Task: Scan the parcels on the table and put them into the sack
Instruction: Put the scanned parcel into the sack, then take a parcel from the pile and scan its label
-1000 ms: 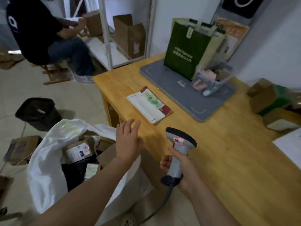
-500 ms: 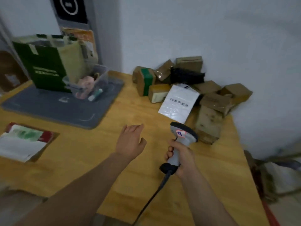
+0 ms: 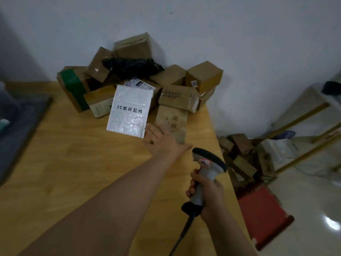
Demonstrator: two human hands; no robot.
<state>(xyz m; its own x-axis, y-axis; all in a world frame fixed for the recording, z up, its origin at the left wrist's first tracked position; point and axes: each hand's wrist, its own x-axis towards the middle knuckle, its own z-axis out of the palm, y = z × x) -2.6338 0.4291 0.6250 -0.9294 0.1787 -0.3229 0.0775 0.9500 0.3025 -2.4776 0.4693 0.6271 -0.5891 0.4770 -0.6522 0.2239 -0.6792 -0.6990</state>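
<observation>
table [image 3: 73, 163]: parcel pile [image 3: 171, 76] fills our far corner; grey mat [image 3: 20, 122] at left | white mailer [image 3: 129, 111] leans across the pile's front, beside a brown box [image 3: 173, 121] | our left hand [image 3: 162, 142]: fingers straight at that box's near edge; contact we cannot tell | right hand [image 3: 210, 191]: fingers curled round scanner [image 3: 207, 168]

The single head-worn camera looked forward and down, close above the table [image 3: 73, 163], facing the parcel pile [image 3: 173, 97]
</observation>
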